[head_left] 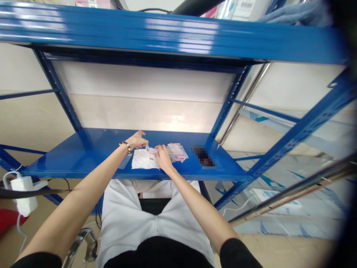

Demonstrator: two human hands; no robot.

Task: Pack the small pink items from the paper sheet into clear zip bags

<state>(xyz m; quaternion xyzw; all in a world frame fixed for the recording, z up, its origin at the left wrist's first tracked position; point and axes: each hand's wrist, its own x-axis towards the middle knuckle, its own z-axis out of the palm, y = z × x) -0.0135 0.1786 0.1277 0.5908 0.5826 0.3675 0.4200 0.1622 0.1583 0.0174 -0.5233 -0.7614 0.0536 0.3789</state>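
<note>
My left hand (136, 140), with a beaded bracelet (126, 147) at the wrist, is closed in a pinch over the white sheet. A small whitish, translucent piece (147, 147) sticks down from its fingertips; its kind is too small to tell. The crumpled white sheet (139, 159), paper or cloth, lies on the blue shelf and bears tiny pink and brownish bits (152, 158). My right hand (163, 156) rests on the sheet's right edge with its fingers stretched out. Just right of it lies a clear zip bag (177, 152) with small pink pieces inside.
A dark, pixelated flat object (203, 156) lies on the blue shelf (92, 149) at the right. Left of the sheet is a clear plastic bag (125, 160). An upper blue shelf beam (125, 29) crosses above. A white power strip (24, 195) hangs at the left.
</note>
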